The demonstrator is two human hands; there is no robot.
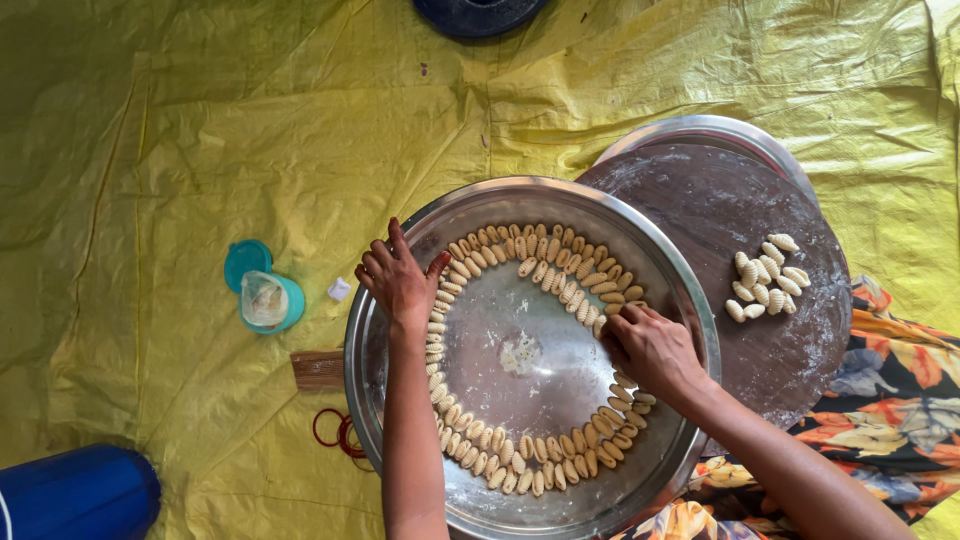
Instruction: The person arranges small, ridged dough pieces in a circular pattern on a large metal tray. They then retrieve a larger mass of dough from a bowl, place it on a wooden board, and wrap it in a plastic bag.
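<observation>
A large round steel tray [372, 380] lies on a yellow tarp, with several ridged dough pieces [520, 470] laid in rings along its inner edge. My left hand [398, 280] rests on the tray's left rim, fingers spread, holding nothing. My right hand [652, 350] is over the right side of the rings, fingertips pinched on a dough piece [603, 326] in the inner row. The tray's centre is bare and floury.
A round dark floured board [700, 210] on a second steel tray carries a small heap of shaped dough pieces [768, 288]. A teal lidded container [265, 295], a wooden comb-like tool [318, 370], red rubber bands [336, 432], a blue container [75, 495] and floral fabric [890, 400] surround them.
</observation>
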